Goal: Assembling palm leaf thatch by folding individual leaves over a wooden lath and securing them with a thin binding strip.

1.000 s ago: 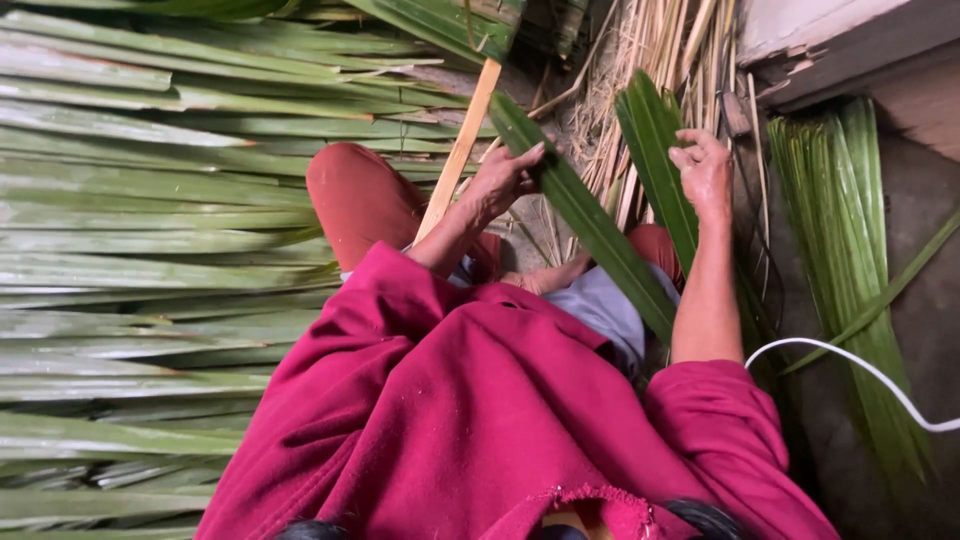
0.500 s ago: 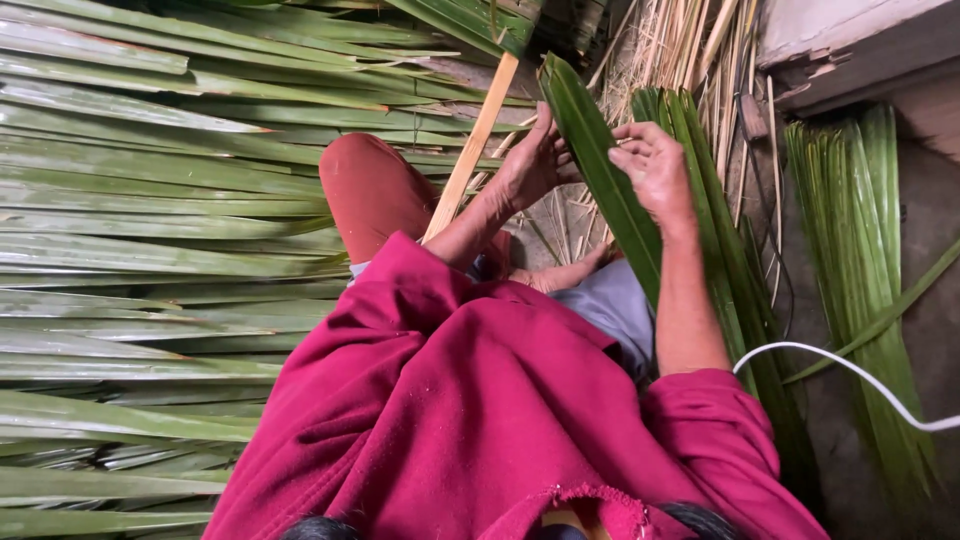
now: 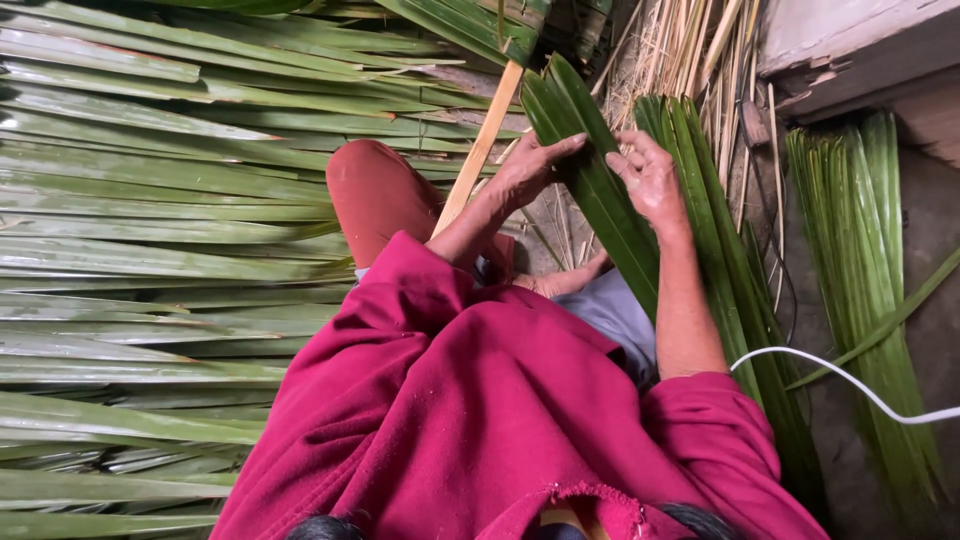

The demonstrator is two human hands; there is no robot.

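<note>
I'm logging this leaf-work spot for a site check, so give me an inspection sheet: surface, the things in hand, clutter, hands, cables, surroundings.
Surface: ground covered on the left by long green leaves laid side by side.
Things in hand: a broad folded green leaf, running from the lap upward.
Clutter: dry straw-coloured stalks at the top; a pale wooden slat leaning by the knee.
Hands: left hand flat on the leaf; right hand gripping its right edge.
Cables: white cable curving in from the right.
Surroundings: bundle of narrow green strips on the right; pale ledge top right.
</note>
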